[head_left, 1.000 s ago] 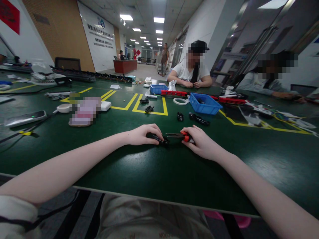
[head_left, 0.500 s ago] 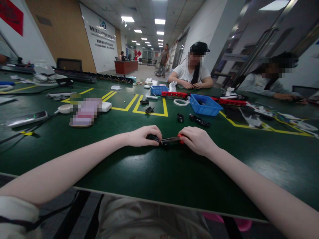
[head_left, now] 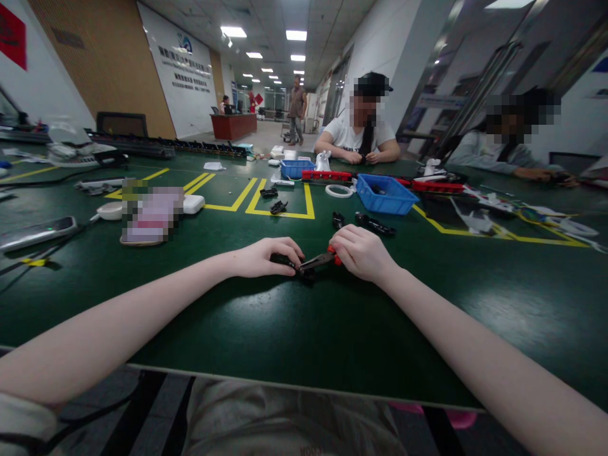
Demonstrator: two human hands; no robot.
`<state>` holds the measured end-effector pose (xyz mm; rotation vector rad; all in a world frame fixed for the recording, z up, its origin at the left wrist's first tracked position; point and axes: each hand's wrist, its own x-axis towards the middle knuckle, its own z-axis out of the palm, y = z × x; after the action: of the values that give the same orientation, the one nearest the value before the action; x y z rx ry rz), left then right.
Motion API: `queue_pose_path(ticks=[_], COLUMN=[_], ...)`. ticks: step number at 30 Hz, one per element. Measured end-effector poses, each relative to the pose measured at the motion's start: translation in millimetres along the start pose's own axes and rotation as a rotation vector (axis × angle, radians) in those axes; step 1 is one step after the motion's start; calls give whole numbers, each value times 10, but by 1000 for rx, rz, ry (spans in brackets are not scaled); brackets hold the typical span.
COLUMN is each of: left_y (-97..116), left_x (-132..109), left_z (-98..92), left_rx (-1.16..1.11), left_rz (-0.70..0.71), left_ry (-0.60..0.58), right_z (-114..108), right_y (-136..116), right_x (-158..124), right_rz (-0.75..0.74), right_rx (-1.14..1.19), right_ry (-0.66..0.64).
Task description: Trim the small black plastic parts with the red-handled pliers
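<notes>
Left hand (head_left: 263, 258) and right hand (head_left: 363, 253) meet low on the green table (head_left: 294, 335).
Left forearm lies flat, palm down, fingers closed over a small black part (head_left: 280, 258) resting on the table. Right fingers wrap the red-handled pliers (head_left: 317, 261), nose angled down-left, touching the part.

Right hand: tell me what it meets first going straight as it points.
Pointing left with the pliers, the right hand would probably first meet the black part held by the left hand.
</notes>
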<state>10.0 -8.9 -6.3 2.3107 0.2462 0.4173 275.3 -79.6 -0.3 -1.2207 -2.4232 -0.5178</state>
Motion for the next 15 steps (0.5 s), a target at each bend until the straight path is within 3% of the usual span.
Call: queue_pose_path(ticks=[15], left_y=[-35], left_x=[-2], left_z=[-9], left_rx=[-12], left_rz=[22], left_ry=[12], right_z=[7], right_y=[-49], right_x=[-35], right_rz=[-32], right_rx=[-64], right_ry=[-3])
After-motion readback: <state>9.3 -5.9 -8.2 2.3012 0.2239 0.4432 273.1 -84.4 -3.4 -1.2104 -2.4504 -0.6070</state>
